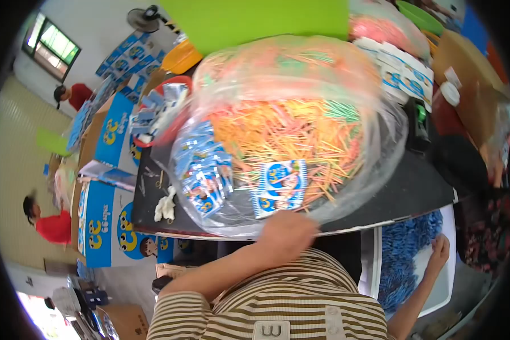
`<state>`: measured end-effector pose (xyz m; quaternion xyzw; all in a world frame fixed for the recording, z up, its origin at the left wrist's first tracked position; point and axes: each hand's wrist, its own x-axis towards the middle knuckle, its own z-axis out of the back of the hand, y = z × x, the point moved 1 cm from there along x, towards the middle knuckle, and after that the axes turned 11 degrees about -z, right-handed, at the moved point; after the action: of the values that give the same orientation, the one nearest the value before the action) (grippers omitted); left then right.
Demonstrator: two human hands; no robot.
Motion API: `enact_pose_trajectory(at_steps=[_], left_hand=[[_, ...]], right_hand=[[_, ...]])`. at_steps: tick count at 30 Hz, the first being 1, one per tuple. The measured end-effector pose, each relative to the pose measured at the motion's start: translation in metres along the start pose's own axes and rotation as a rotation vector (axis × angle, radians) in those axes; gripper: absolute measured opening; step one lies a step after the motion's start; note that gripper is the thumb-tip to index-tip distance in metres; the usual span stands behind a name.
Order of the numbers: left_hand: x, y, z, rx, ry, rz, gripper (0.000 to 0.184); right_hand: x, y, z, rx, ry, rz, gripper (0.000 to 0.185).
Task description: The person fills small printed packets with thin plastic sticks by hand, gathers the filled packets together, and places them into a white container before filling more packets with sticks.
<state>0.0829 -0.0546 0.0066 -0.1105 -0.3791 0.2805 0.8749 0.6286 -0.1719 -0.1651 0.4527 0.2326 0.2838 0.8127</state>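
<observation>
Smeared by motion, my left hand (289,235) is at the table's front edge, just below a blue and white printed packet (280,187). Its fingers cannot be made out, nor whether it touches the packet. That packet lies at the front of a large clear plastic bag (379,153) spread open. Inside the bag is a heap of thin orange, yellow, pink and green sticks (289,130). A cluster of similar blue packets (204,175) lies on the heap's left side. Over a white bin (449,266), my right hand (438,252) has its fingers curled closed; anything in them is hidden.
Many blue packets (399,255) partly fill the bin. Blue printed cartons (110,221) stand at the left. A red basket (178,110) of packets, a crumpled white tissue (165,205) and a dark object (418,124) are on the black table (419,175). Two people in red sit farther left.
</observation>
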Motion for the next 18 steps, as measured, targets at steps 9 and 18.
enact_pose_trajectory(at_steps=[9, 18], left_hand=[[-0.156, 0.032, 0.111, 0.538, -0.310, 0.858, 0.036], [-0.153, 0.073, 0.132, 0.754, -0.141, 0.849, 0.043]], right_hand=[[-0.224, 0.326, -0.300, -0.044, 0.956, 0.938, 0.019], [-0.282, 0.365, -0.456, -0.153, 1.176, 0.366, 0.023]])
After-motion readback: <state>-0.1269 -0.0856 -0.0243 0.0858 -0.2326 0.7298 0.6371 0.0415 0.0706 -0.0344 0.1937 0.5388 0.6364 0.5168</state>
